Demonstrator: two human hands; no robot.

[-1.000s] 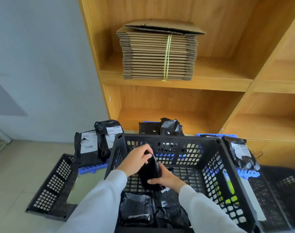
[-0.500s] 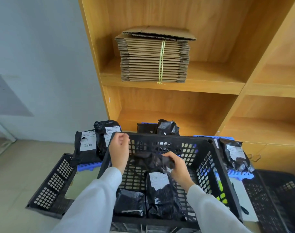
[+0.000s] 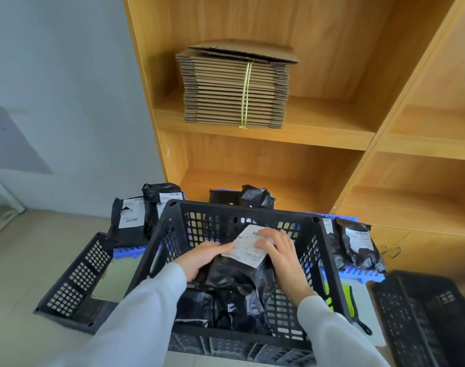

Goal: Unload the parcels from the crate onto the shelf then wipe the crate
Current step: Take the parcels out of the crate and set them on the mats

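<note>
A black perforated crate [image 3: 242, 209] stands in front of me below the wooden shelf [image 3: 265, 140]. Inside it both my hands hold one black parcel [image 3: 234, 274] with a white label on its top. My left hand [image 3: 202, 258] grips its left side, fingers curled under the label's edge. On the label and the parcel's right side lies my right hand [image 3: 281, 258], its fingers bent over it. More black parcels [image 3: 199, 307] lie on the crate's bottom, partly hidden by my arms.
Black labelled parcels [image 3: 130, 221] stand on blue pallets left, behind and right [image 3: 358, 245] of the crate. Black crate panels lie on the floor at left [image 3: 75, 282] and right [image 3: 422, 316]. A tied stack of flat cardboard [image 3: 235, 88] fills the upper shelf.
The parcel has been lifted and turned label-up. My left hand left the crate's rim and came onto the parcel. My right hand shifted onto the label.
</note>
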